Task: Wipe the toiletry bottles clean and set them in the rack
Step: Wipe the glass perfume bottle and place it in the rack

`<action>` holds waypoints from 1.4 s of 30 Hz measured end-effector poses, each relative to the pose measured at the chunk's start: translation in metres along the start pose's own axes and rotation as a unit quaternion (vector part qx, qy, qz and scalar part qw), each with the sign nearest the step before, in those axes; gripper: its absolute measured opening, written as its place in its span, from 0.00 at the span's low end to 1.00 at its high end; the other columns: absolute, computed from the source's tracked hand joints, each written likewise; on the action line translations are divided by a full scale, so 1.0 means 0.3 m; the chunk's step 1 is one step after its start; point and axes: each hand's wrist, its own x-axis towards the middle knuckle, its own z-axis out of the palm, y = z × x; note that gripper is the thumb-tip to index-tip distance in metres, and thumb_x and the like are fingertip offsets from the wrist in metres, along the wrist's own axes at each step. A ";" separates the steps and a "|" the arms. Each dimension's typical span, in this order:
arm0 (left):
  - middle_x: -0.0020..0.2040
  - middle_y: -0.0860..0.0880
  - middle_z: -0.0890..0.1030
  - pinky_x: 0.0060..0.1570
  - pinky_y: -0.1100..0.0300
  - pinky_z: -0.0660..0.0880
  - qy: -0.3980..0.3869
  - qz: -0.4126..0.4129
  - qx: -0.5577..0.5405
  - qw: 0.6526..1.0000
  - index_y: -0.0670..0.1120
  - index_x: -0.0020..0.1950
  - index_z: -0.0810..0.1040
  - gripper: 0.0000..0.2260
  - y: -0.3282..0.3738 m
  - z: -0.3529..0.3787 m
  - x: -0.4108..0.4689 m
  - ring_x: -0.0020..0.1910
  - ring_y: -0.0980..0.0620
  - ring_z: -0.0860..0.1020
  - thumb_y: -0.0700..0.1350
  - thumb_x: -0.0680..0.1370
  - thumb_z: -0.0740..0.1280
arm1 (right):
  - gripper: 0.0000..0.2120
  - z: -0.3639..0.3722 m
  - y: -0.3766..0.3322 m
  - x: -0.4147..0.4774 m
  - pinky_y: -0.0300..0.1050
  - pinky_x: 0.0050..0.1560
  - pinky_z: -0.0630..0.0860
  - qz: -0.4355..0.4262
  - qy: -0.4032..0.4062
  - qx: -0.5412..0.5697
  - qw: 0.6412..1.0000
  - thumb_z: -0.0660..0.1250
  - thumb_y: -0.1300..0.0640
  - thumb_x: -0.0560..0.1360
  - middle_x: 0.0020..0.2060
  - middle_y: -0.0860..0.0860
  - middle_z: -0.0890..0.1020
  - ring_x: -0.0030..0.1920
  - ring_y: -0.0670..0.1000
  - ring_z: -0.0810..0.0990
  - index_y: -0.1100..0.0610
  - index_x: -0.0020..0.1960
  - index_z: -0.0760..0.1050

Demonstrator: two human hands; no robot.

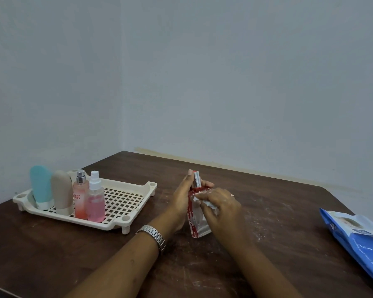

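Red-trimmed bottle (197, 220) held at counter (267, 190), 3 o'clock of rack (125, 203): left hand (182, 201) wraps fingers round it, right hand (222, 208) fingers pinch wipe (209, 204) to its face; best steady the base, rub every side.

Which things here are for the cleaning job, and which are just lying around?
For the job: red perfume bottle in the left hand; white wipe in the right hand; cream rack holding teal tube, beige tube, silver-capped spray bottle, white-capped spray bottle.
Just lying about: blue packet at the table's right edge.

Head view—looks forward and down, close over the table (267, 244).
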 end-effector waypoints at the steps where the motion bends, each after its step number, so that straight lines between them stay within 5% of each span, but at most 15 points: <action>1: 0.45 0.39 0.81 0.57 0.45 0.73 0.002 -0.002 -0.006 1.000 0.39 0.47 0.81 0.30 -0.001 0.000 0.000 0.47 0.42 0.79 0.65 0.75 0.55 | 0.08 -0.001 0.001 -0.002 0.29 0.45 0.70 -0.006 -0.005 -0.001 1.000 0.72 0.61 0.71 0.43 0.43 0.81 0.45 0.39 0.76 0.52 0.48 0.82; 7: 0.42 0.42 0.81 0.50 0.50 0.74 0.008 -0.005 -0.011 1.000 0.39 0.46 0.81 0.30 0.002 -0.003 0.002 0.43 0.46 0.79 0.65 0.74 0.56 | 0.04 -0.018 0.038 -0.006 0.30 0.42 0.71 0.028 -0.026 0.025 0.999 0.72 0.57 0.71 0.40 0.38 0.79 0.42 0.38 0.77 0.50 0.46 0.82; 12: 0.46 0.38 0.80 0.59 0.43 0.72 0.000 0.003 0.006 1.000 0.40 0.47 0.81 0.29 0.013 0.009 -0.013 0.49 0.41 0.78 0.64 0.75 0.55 | 0.03 -0.024 0.055 0.003 0.26 0.40 0.71 0.066 0.016 0.047 0.997 0.72 0.57 0.71 0.38 0.40 0.79 0.42 0.39 0.78 0.52 0.44 0.82; 18: 0.46 0.40 0.82 0.53 0.51 0.76 -0.023 0.005 0.016 1.000 0.39 0.49 0.80 0.27 0.022 0.023 -0.022 0.47 0.45 0.81 0.60 0.78 0.53 | 0.06 -0.017 0.045 0.007 0.25 0.41 0.70 0.066 0.057 0.047 0.995 0.72 0.59 0.71 0.38 0.38 0.77 0.45 0.38 0.77 0.52 0.47 0.82; 25: 0.46 0.39 0.80 0.55 0.47 0.73 0.013 0.004 0.000 1.000 0.40 0.46 0.82 0.29 0.007 0.006 -0.009 0.47 0.44 0.78 0.64 0.75 0.55 | 0.03 -0.012 0.032 0.001 0.25 0.43 0.71 0.031 -0.003 0.049 0.998 0.72 0.58 0.71 0.38 0.37 0.76 0.46 0.39 0.77 0.52 0.45 0.82; 30: 0.42 0.41 0.80 0.47 0.52 0.76 0.015 -0.013 -0.013 1.000 0.38 0.48 0.80 0.30 0.008 -0.005 -0.002 0.43 0.46 0.79 0.64 0.73 0.56 | 0.03 -0.010 0.049 -0.005 0.26 0.39 0.70 0.048 -0.016 0.063 0.997 0.73 0.58 0.71 0.37 0.38 0.78 0.45 0.40 0.77 0.52 0.43 0.82; 38: 0.46 0.43 0.83 0.60 0.44 0.72 0.007 0.005 0.013 1.000 0.49 0.38 0.85 0.25 0.015 0.006 -0.010 0.49 0.44 0.79 0.63 0.75 0.54 | 0.03 -0.014 0.071 0.000 0.26 0.39 0.71 0.107 0.030 0.081 0.990 0.72 0.58 0.71 0.38 0.40 0.79 0.45 0.38 0.77 0.51 0.43 0.81; 42: 0.44 0.43 0.83 0.49 0.53 0.77 -0.018 -0.001 0.013 1.000 0.40 0.46 0.81 0.28 0.015 0.009 -0.012 0.45 0.46 0.81 0.60 0.80 0.51 | 0.05 -0.012 0.050 0.002 0.24 0.39 0.71 0.118 0.054 0.089 0.988 0.72 0.59 0.71 0.40 0.39 0.79 0.45 0.36 0.77 0.52 0.46 0.81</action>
